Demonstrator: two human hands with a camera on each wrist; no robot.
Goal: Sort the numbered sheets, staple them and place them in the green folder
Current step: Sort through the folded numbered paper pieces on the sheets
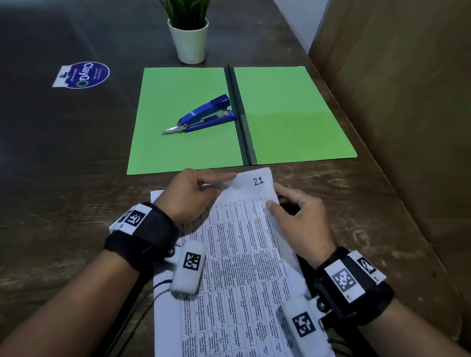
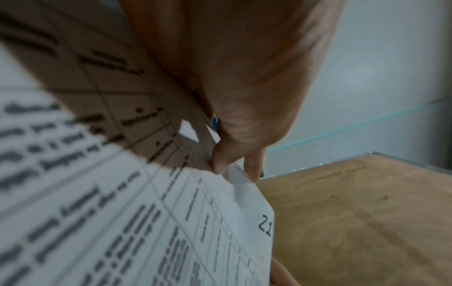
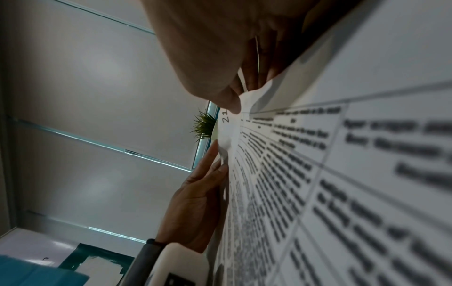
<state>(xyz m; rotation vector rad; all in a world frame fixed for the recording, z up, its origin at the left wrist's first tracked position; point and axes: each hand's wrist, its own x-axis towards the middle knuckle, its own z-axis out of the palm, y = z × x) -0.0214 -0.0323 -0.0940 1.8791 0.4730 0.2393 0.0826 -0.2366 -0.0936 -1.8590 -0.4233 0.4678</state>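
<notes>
— What is seen, from the largest thing down?

— A dark, worn wooden table (image 1: 64, 168) is seen, with an oval sticker (image 1: 82, 74) marked "ClayGo". A green folder (image 1: 293, 113) of smooth card is laid open on it, a grey spine strip down its middle; a blue stapler (image 1: 205, 117) with a metal tail is rested on its left leaf.

— And the sheets?

— The numbered sheets (image 1: 240, 261), white with printed tables, are spread just before the folder. "21" is handwritten at the top sheet's upper edge.

— The hands?

— That sheet's upper left is pinched by the left hand (image 1: 192, 195); its right edge is gripped between thumb and fingers of the right hand (image 1: 301, 218).
</notes>
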